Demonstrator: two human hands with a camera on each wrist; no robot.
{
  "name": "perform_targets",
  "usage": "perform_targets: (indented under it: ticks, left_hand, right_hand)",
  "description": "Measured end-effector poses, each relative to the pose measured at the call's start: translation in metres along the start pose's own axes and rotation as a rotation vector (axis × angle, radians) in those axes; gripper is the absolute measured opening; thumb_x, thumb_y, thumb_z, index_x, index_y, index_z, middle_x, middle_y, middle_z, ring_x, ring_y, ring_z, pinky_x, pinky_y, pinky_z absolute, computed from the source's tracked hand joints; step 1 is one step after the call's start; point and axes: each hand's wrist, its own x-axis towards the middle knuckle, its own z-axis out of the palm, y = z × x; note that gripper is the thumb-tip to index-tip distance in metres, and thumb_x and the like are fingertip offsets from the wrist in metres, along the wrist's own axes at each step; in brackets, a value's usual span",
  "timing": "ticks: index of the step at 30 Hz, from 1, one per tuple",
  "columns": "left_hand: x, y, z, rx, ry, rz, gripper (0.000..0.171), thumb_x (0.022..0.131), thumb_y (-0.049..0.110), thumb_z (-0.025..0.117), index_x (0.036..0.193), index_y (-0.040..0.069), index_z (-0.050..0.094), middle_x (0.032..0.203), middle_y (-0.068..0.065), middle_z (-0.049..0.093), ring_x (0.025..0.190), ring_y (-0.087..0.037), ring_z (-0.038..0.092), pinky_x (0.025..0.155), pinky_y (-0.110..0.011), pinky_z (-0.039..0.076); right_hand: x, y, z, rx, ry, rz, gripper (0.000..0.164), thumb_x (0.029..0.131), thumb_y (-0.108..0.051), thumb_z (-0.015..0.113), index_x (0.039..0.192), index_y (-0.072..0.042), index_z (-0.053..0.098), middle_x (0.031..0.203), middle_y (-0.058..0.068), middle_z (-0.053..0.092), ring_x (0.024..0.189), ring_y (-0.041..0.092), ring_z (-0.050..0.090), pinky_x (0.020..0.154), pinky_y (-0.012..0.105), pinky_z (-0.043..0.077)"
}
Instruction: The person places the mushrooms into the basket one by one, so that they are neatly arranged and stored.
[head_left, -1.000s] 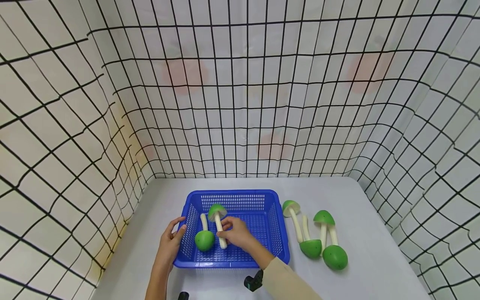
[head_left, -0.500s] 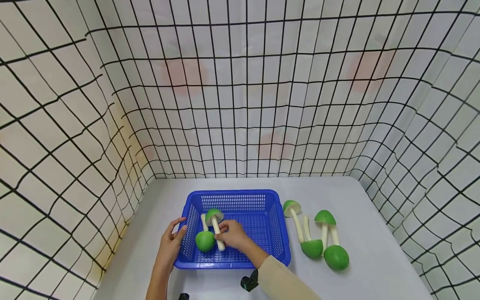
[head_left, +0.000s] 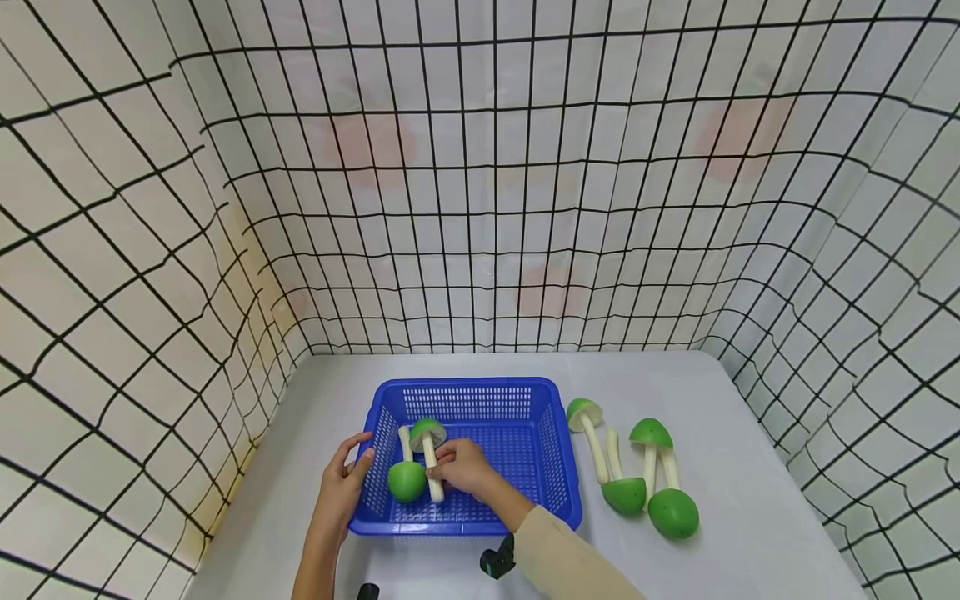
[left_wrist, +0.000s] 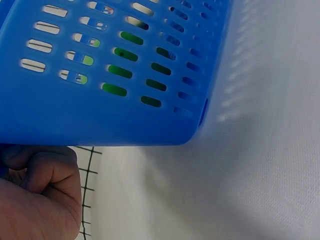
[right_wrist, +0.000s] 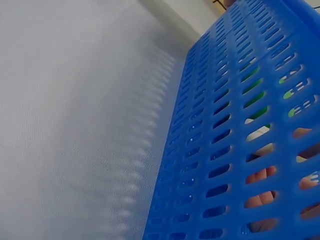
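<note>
My right hand point(head_left: 467, 468) pinches the white stem of a green-capped toy mushroom point(head_left: 428, 432) inside the blue plastic basket point(head_left: 465, 528). The cap points toward the basket's far side. Just left of it lies a second toy mushroom point(head_left: 407, 482), turned the other way with its cap nearer me. At the basket's left rim, my left hand point(head_left: 342, 486) grips the edge between thumb and fingers. The left wrist view has that left hand point(left_wrist: 47, 187) curled by the blue rim. Through the basket's slots point(right_wrist: 260, 187) in the right wrist view, parts of the right hand show.
Several more toy mushrooms point(head_left: 673, 512) lie on the white table point(head_left: 750, 500) right of the basket, alternating in direction. Black wire grid point(head_left: 495, 208) walls surround the table at the back and sides. A small black device point(head_left: 497, 560) is below the right forearm.
The right hand has shifted slightly left, bringing the held mushroom down and closer to the one lying in the basket. The left hand stays on the rim.
</note>
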Motion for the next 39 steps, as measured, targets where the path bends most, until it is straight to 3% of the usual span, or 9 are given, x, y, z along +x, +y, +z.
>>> perform_targets:
  ticks: [7,12,23,39]
  left_hand:
    - [-0.0005,0.0001,-0.0006,0.016,-0.004,0.010,0.046,0.106,0.041,0.057,0.149,0.025,0.049,0.130,-0.029,0.064,0.100,-0.029,0.069,0.078,-0.038,0.059]
    - [-0.0011,0.0002,-0.0009,0.026,0.000,0.011,0.047,0.105,0.042,0.057,0.149,0.026,0.048,0.133,-0.029,0.063,0.104,-0.031,0.069,0.082,-0.041,0.061]
    - [-0.0019,0.0015,-0.0002,0.017,0.001,-0.003,0.045,0.106,0.040,0.056,0.149,0.027,0.049,0.132,-0.029,0.064,0.104,-0.034,0.070,0.082,-0.043,0.061]
    - [-0.0026,0.0015,0.0004,0.011,0.001,0.009,0.045,0.106,0.040,0.057,0.148,0.027,0.050,0.129,-0.028,0.065,0.100,-0.032,0.070,0.080,-0.042,0.061]
  right_hand:
    - [0.0010,0.0001,0.0005,0.097,-0.066,0.020,0.029,0.086,0.000,0.076,0.112,0.008,0.067,0.094,0.012,0.072,0.081,0.021,0.072,0.073,0.043,0.063]
    - [0.0003,-0.0006,0.0005,0.087,-0.087,0.021,0.026,0.087,0.001,0.075,0.110,0.008,0.065,0.091,0.012,0.071,0.080,0.023,0.072,0.072,0.042,0.064]
    - [-0.0003,0.0016,0.0013,-0.019,-0.039,0.021,0.024,0.093,-0.012,0.074,0.109,0.005,0.067,0.089,0.010,0.072,0.073,0.020,0.072,0.065,0.037,0.063]
    - [-0.0036,0.0042,-0.0028,-0.026,0.002,-0.004,0.020,0.094,-0.008,0.071,0.108,0.006,0.068,0.092,0.017,0.073,0.073,0.024,0.073,0.065,0.037,0.063]
